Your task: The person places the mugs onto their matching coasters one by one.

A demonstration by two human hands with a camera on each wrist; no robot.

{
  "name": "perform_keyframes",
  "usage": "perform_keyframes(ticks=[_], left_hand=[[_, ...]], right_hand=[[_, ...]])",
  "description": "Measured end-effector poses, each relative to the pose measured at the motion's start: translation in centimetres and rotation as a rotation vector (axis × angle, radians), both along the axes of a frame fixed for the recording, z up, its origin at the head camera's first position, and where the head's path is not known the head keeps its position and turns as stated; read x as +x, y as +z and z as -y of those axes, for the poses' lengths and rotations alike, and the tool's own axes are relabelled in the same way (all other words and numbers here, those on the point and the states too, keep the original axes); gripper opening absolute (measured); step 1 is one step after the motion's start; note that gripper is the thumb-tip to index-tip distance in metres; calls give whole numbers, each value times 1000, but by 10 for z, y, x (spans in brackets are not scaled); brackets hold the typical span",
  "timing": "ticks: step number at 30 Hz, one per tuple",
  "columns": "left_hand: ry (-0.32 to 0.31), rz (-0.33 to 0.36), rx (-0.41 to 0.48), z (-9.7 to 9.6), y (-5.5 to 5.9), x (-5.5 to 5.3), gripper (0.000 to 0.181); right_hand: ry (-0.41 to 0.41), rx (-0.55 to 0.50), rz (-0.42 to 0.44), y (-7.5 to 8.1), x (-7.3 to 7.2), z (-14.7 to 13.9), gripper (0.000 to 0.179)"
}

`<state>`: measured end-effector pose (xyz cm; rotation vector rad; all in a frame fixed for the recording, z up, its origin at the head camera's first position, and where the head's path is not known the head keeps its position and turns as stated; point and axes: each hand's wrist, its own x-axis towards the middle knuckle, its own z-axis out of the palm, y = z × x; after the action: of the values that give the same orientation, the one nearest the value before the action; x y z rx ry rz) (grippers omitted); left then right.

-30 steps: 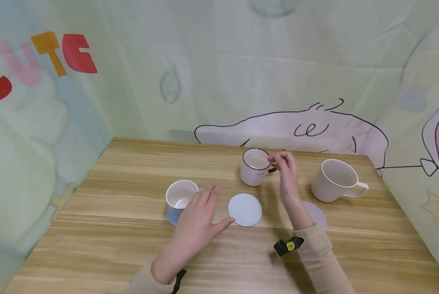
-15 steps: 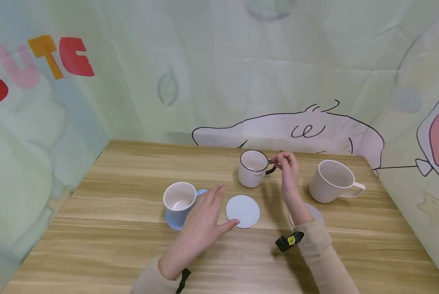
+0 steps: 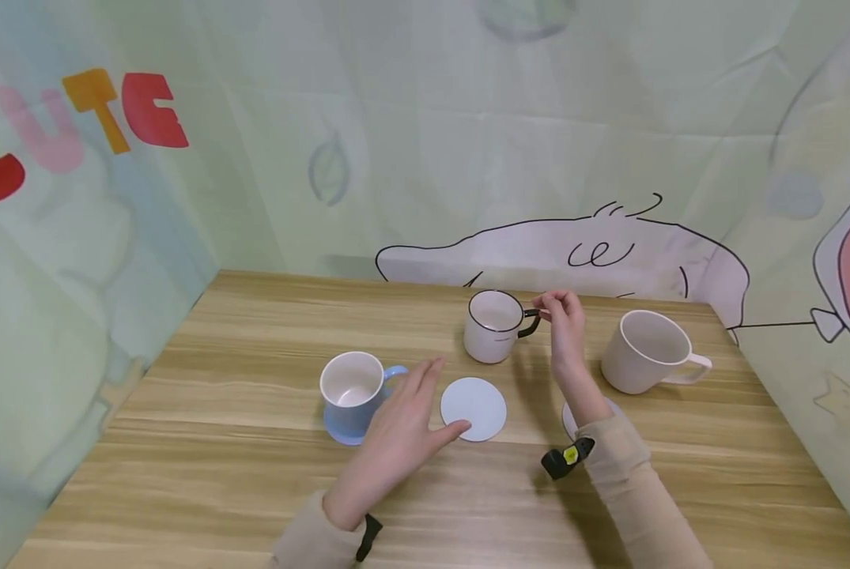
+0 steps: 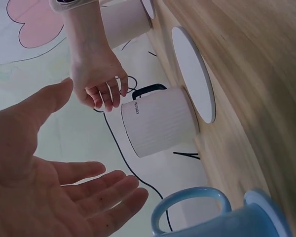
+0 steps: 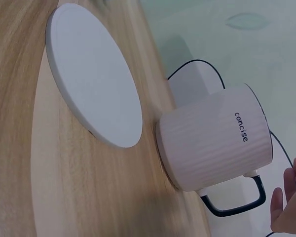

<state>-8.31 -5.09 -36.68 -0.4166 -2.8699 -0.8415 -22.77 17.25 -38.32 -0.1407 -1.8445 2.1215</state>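
A white mug (image 3: 492, 340) with a black rim and black handle stands upright at the back of the table. My right hand (image 3: 567, 332) is raised at the outer side of that handle, fingers loosely bent; a gap shows between them and the handle (image 5: 237, 207) in the right wrist view. "Concise" is printed on the mug. My left hand (image 3: 405, 419) hovers with its fingers extended and thumb spread, between a blue mug (image 3: 353, 415) and a pale round coaster (image 3: 474, 408). The blue mug sits on a blue coaster (image 3: 339, 433).
At the right stands a larger cream mug (image 3: 645, 356), its handle pointing right. A light purple coaster (image 3: 572, 419) lies partly hidden under my right forearm. The wooden table (image 3: 218, 474) ends at a printed cloth backdrop (image 3: 425, 158).
My right hand has drawn slightly rightward from the black-handled mug, so more of its handle shows. My left hand has shifted right, away from the blue mug, uncovering its handle.
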Motion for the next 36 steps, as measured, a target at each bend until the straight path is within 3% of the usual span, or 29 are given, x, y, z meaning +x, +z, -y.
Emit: perform_keyframes(ticks=[8,13,19,28,36], left_hand=[[19,64,50,-3,-5,-6,85],[3,113,60,-7,-9,-9,85],[-18,123,47,-11,-14,-13,87],[42,119,62,-19,-18,-15,91],[75,40,-34,-27,-30,-9,89]], right_hand=[[-36,14,-26,-6,-7,1,17],[-74,26,-41,-9,-8,-1,8],[-99,73,-11,-9,-7,-5,8],[-88,109,11,-11,-15,-7,8],[-42,86,52,-6,-13,-4,5]])
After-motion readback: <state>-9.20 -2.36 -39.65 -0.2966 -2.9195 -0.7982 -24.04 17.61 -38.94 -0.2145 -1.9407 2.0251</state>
